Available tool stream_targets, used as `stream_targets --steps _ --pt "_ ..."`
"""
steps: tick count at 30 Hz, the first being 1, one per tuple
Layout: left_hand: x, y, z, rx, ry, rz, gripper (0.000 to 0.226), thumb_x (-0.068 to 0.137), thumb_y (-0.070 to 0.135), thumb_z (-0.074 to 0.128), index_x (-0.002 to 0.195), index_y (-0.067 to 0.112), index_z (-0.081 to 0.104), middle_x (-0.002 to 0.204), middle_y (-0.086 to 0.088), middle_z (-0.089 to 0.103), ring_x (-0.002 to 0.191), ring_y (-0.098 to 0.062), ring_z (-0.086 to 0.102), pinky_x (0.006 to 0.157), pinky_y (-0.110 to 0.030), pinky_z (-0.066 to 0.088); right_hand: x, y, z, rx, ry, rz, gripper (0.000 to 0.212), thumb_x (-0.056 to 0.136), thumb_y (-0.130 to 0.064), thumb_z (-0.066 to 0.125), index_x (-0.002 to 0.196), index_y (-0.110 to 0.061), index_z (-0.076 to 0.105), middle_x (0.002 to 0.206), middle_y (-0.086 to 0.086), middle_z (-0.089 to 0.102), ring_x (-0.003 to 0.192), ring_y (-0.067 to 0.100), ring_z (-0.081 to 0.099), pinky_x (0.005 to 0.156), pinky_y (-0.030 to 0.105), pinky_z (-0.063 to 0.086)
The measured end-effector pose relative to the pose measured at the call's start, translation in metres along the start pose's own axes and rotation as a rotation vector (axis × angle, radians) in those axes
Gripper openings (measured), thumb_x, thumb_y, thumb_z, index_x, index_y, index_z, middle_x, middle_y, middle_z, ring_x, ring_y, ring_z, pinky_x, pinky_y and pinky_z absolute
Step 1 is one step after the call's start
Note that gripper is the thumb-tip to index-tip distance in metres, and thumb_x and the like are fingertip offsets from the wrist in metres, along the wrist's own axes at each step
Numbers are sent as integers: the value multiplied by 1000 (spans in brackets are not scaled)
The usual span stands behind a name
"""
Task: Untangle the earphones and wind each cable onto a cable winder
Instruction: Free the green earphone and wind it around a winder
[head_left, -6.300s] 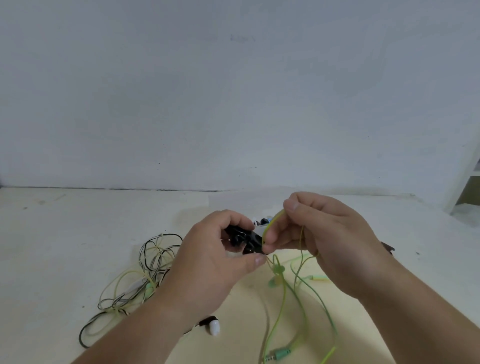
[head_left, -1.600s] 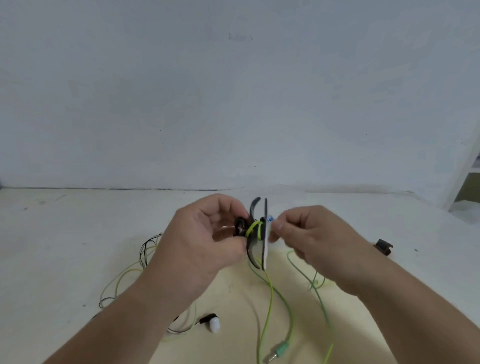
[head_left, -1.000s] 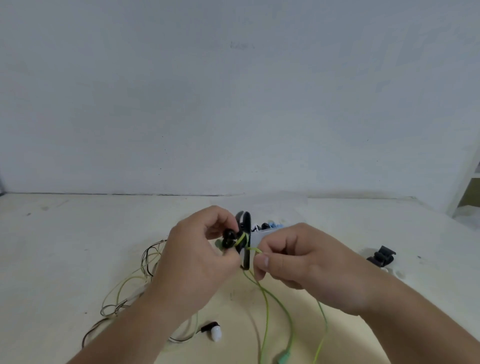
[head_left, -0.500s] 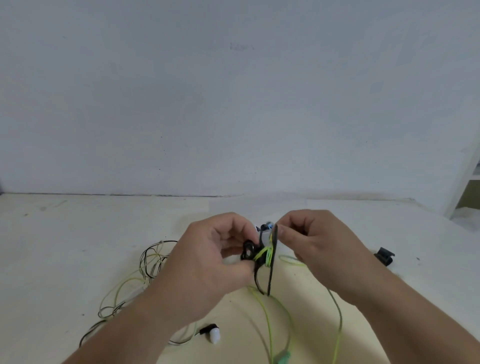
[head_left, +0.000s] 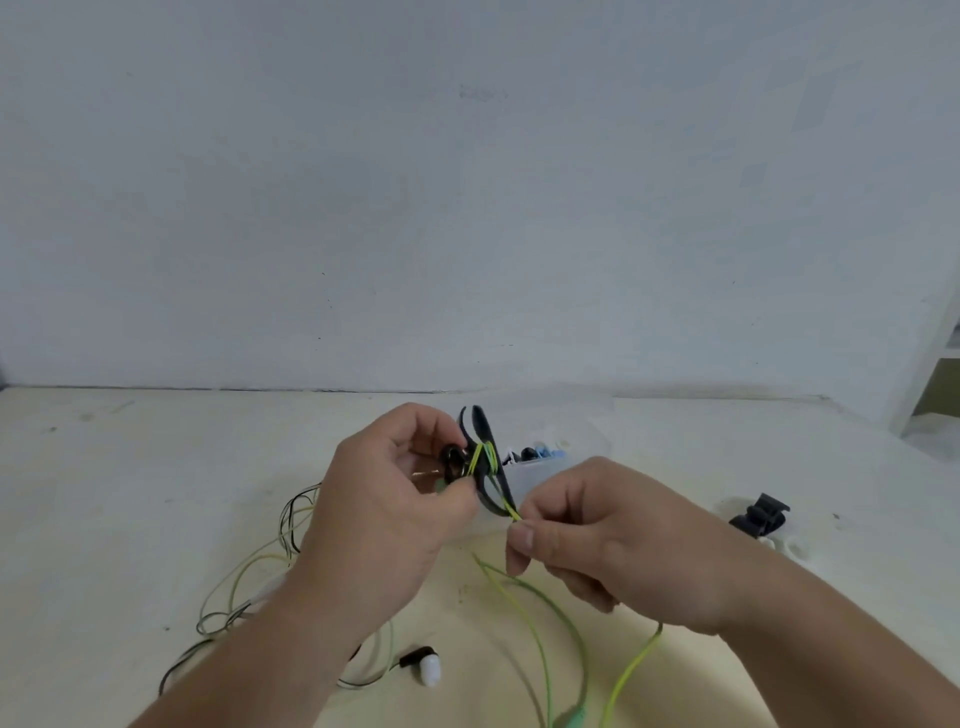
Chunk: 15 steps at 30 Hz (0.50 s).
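My left hand (head_left: 387, 525) grips a black cable winder (head_left: 480, 460) above the table, with a few turns of green earphone cable (head_left: 545, 639) wrapped round its middle. Just below the winder, my right hand (head_left: 613, 545) pinches that green cable between thumb and forefinger. The rest of the cable trails down across the table to the front edge of the view. A tangle of black and pale yellow earphone cables (head_left: 249, 571) lies on the table to the left, partly behind my left forearm. One black-and-white earbud (head_left: 423, 667) rests near the front.
A second black cable winder (head_left: 759, 515) lies on the cream table (head_left: 130, 467) to the right. A small clear box (head_left: 535, 465) with small dark and blue parts sits behind my hands. A white wall rises at the back, and white shelving (head_left: 930, 364) stands far right.
My right hand has come down from the winder's top to below it, drawing the green cable round. More green turns sit on the winder than earlier.
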<state>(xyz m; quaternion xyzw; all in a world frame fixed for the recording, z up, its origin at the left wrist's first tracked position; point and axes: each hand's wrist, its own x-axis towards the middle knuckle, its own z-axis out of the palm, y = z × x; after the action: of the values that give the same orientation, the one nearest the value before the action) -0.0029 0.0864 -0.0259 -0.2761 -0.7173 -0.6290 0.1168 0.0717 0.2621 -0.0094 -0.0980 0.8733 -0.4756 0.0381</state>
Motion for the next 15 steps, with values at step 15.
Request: stream_targets --steps 15 --pt "-6 -5 -1 492 -60 173 35 69 4 71 80 35 60 82 14 62 84 -7 60 73 -29 49 -5 -9 -5 -280 366 -46 20 92 -25 66 72 -22 69 62 3 64 53 13 60 49 17 43"
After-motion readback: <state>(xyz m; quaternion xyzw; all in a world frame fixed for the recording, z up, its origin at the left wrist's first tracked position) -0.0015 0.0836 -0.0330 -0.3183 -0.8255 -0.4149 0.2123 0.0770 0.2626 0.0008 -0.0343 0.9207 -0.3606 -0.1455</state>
